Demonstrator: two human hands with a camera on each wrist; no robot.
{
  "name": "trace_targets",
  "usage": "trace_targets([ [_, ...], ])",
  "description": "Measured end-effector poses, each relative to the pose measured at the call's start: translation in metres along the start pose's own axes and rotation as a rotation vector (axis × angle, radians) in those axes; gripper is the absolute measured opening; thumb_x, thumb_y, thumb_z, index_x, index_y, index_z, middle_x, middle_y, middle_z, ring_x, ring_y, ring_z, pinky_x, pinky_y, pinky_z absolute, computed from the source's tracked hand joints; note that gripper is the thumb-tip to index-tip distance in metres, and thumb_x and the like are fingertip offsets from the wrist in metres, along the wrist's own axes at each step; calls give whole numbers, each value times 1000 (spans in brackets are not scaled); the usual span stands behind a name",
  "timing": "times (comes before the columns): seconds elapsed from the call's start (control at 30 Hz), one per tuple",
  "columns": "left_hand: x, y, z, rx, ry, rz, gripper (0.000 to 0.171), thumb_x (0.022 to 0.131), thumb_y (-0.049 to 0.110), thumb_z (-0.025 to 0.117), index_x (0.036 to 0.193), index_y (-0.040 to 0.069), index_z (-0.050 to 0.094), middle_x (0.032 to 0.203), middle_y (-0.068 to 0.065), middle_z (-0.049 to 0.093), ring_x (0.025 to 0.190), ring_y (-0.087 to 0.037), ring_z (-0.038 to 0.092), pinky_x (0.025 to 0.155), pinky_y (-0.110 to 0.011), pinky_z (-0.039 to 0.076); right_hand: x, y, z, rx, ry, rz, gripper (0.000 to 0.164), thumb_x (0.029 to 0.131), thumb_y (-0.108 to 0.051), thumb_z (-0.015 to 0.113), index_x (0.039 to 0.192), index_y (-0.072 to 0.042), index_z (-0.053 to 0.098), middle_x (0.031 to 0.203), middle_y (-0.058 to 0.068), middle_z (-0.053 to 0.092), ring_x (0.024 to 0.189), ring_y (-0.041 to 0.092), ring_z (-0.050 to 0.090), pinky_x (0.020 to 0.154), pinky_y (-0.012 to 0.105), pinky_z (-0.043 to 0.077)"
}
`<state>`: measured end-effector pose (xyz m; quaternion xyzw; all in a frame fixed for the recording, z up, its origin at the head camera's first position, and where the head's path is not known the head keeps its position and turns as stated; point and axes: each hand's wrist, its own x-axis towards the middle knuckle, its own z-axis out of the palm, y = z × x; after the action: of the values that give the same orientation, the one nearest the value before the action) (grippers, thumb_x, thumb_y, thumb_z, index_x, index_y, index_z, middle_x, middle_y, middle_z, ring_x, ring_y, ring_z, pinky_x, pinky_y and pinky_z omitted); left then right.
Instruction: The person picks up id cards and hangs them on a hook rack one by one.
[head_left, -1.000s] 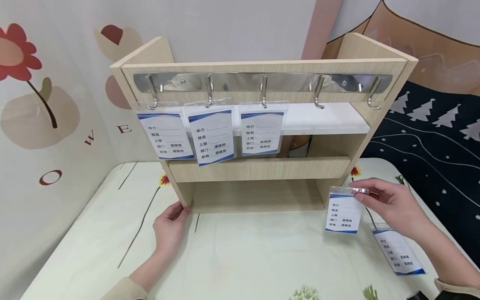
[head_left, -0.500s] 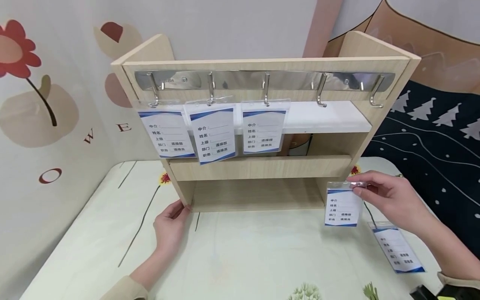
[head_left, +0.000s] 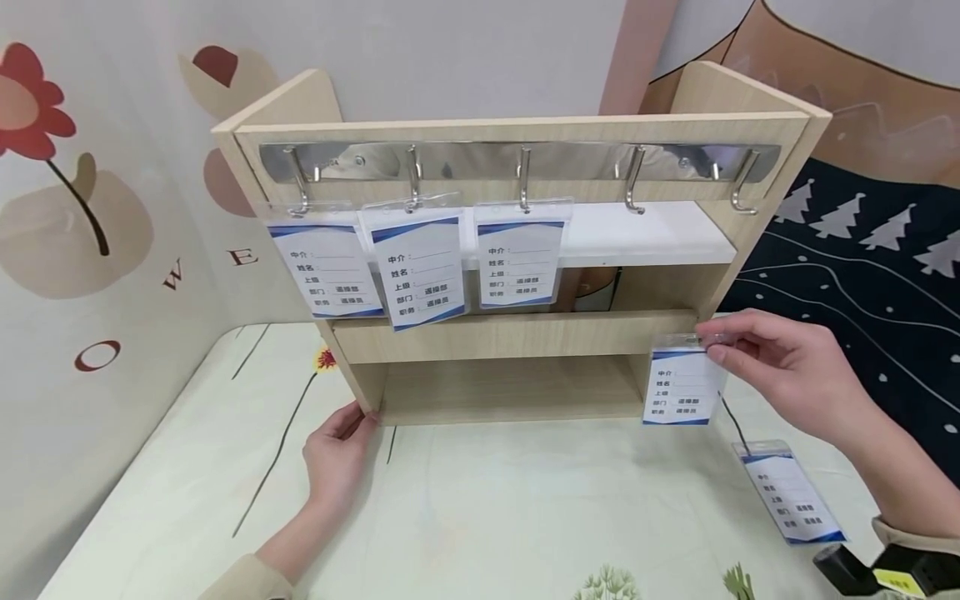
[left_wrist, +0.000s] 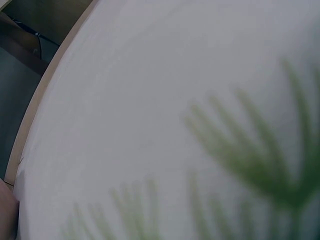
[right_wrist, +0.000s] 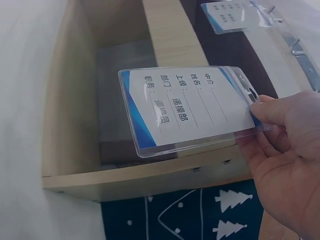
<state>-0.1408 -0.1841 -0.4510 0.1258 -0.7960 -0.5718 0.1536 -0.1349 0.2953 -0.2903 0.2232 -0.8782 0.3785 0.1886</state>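
Note:
My right hand [head_left: 791,367] pinches the top edge of a clear plastic ID badge [head_left: 682,385] with a white and blue card. It hangs in front of the right side of a wooden shelf [head_left: 517,337], below the hooks. In the right wrist view, thumb and fingers grip the badge [right_wrist: 185,107] by its slotted end. My left hand [head_left: 337,458] grips the shelf's lower left corner with curled fingers. Three badges hang from the left hooks: the first [head_left: 330,267], the second [head_left: 420,271] and the third [head_left: 521,262].
A metal hook rail [head_left: 465,162] runs along the shelf's top board; its two right hooks carry nothing. Another badge [head_left: 795,496] lies on the tablecloth [head_left: 495,508] at the right. Printed curtains [head_left: 480,58] stand behind. The left wrist view shows mostly blurred tablecloth.
My right hand has lifted the badge upward, and it has moved slightly left, closer to the shelf. My left hand stays at the shelf's corner.

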Motion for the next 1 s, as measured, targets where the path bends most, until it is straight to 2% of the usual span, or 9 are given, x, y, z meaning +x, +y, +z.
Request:
trace_targets([
  [0.23,1,-2,1,-18,8,2,31,98,5,67,128,-2,69,124,-21,70,89,15,61,80,-7,51,9,-8,-4,-9,30,-27,35,86,19,70,115,-1,74,107,-17,71,88,0,62,75,5,50],
  [0.47,1,-3,1,-14,6,9,31,98,6,67,128,-2,69,124,-21,70,89,15,61,80,-7,51,20,-20,-4,-2,54,-110,40,81,25,71,114,1,74,108,-11,72,89,3,64,77,7,52],
  [0.67,1,-2,1,-22,0,6,31,98,6,67,128,-3,68,125,-22,69,89,15,61,81,-7,51,26,-30,-3,30,76,-147,44,78,29,70,113,3,74,106,-6,73,87,7,64,75,8,52],
  [0.87,1,-2,2,-30,10,4,31,98,5,67,127,-3,69,124,-22,69,88,15,61,80,-7,51,33,-36,1,98,139,-181,44,76,33,67,111,8,73,104,-1,74,84,11,62,69,10,51],
  [0.93,1,-2,2,-31,11,4,31,98,5,68,127,-3,69,124,-21,70,88,15,61,80,-7,51,36,-39,3,125,156,-201,40,78,31,68,111,9,73,105,1,74,83,12,61,66,11,50],
  [1.0,2,-2,1,-25,13,5,31,98,6,68,127,-3,69,124,-22,70,88,15,61,80,-7,51,39,-40,5,198,176,-235,32,82,27,68,111,12,71,105,4,74,85,13,62,67,11,51],
])
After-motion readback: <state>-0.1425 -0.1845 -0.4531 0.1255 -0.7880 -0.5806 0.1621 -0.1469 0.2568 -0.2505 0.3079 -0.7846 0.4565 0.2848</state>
